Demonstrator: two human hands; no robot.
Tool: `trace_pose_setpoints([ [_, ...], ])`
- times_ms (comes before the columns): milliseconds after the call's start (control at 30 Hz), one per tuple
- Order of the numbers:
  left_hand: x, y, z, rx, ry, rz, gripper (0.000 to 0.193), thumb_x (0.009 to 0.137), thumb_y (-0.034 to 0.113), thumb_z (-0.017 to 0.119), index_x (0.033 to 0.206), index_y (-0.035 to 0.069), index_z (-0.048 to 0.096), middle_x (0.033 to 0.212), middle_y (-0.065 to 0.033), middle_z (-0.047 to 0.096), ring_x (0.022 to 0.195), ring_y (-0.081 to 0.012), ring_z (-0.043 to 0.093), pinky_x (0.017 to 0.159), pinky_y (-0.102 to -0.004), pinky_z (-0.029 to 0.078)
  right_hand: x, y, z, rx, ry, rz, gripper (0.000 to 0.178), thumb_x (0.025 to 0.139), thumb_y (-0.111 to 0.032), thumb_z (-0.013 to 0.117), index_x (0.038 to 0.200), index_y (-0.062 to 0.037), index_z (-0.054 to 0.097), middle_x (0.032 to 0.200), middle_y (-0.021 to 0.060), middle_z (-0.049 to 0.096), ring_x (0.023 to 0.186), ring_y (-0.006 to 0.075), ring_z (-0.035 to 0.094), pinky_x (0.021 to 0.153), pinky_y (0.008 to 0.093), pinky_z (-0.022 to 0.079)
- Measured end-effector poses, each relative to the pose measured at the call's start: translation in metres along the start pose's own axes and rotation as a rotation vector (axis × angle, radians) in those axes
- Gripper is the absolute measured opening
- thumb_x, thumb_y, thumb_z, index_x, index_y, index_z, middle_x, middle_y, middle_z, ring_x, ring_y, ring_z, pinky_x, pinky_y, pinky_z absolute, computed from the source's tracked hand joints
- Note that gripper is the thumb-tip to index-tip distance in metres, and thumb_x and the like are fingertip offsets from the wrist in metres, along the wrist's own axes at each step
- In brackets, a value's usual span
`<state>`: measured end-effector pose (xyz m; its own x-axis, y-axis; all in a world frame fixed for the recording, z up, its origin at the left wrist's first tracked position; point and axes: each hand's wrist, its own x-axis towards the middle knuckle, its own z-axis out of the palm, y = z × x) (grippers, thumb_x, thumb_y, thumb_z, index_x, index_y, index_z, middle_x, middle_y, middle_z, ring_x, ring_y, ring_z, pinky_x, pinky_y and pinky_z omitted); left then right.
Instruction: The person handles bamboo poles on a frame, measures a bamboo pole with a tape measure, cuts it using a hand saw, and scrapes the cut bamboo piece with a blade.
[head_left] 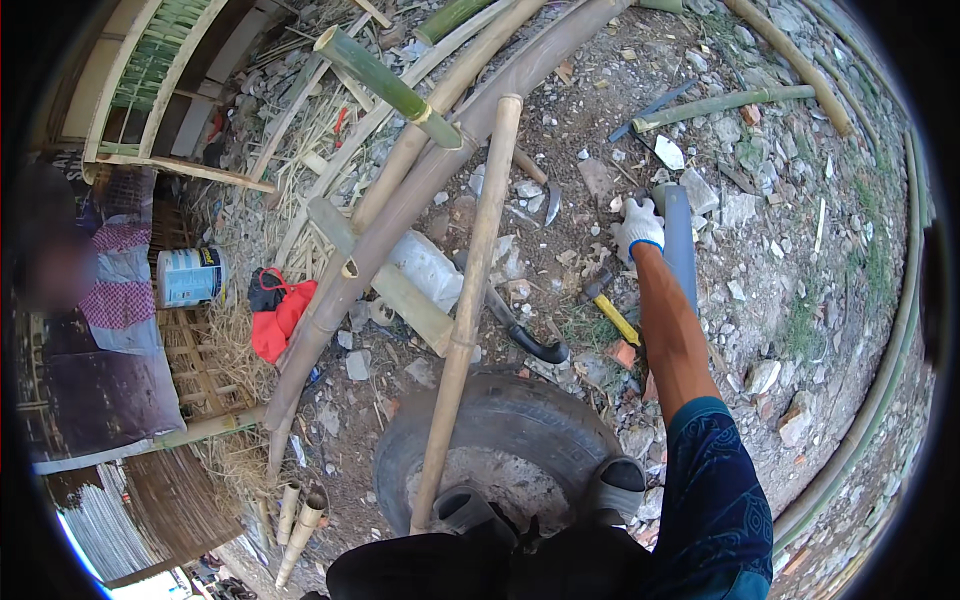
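Note:
My right hand (pixel 638 228), in a white knit glove with a blue cuff, reaches down to the rubble at the right of centre. Its fingers look spread, and nothing shows in them. Close beside it lies a blue-grey pipe (pixel 680 245), partly behind my forearm. Nearer to me a hammer (pixel 614 315) with a yellow handle rests on the ground. Left of the hand lies a curved-blade knife (pixel 552 200) with a wooden handle. A tool with a curved black handle (pixel 535 345) lies beside the slanting bamboo pole (pixel 470 300). My left hand is out of view.
A worn tyre (pixel 500 400) lies at my feet. Thick bamboo poles (pixel 400 225) and a green bamboo piece (pixel 375 75) cross the left. Beyond them are a red bag (pixel 285 320), a white-and-blue bucket (pixel 190 277) and a person (pixel 110 300). Broken stones cover the right.

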<state>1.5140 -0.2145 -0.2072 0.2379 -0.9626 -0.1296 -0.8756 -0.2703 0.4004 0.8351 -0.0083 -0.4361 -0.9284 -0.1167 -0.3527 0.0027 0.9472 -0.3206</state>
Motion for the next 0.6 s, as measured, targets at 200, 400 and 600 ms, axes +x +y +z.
trace_pose_setpoints([
  [200,-0.002,-0.007,0.011,0.233,-0.076,0.033,0.065,0.103,0.038,0.061,0.146,-0.008,0.044,0.143,-0.0285,0.051,0.136,-0.0388,0.051,0.117,-0.0477,0.043,-0.044,0.008,0.001,0.185,0.101,0.02,0.046,0.081,-0.024,0.083,0.118,-0.017,0.056,0.127,0.0218,0.056,0.107,0.0462,0.066,0.091,0.0524,0.058],
  [400,0.001,-0.016,0.025,0.472,-0.196,0.096,0.064,0.103,0.036,0.061,0.146,-0.008,0.046,0.143,-0.0286,0.051,0.136,-0.0388,0.051,0.116,-0.0471,0.043,-0.143,-0.012,-0.017,0.843,0.208,-0.159,0.087,0.082,-0.029,0.088,0.149,-0.0002,0.039,0.138,0.024,0.057,0.126,0.0337,0.061,0.107,0.0449,0.049],
  [600,-0.013,0.126,0.052,0.034,-0.615,0.77,0.053,0.098,0.024,0.067,0.141,-0.004,0.055,0.14,-0.0231,0.059,0.135,-0.0368,0.053,0.115,-0.0427,0.04,-0.258,-0.033,-0.057,1.809,-0.484,-0.152,0.087,0.091,-0.027,0.081,0.16,-0.002,0.033,0.151,0.0133,0.05,0.136,0.0259,0.051,0.109,0.0456,0.047],
])
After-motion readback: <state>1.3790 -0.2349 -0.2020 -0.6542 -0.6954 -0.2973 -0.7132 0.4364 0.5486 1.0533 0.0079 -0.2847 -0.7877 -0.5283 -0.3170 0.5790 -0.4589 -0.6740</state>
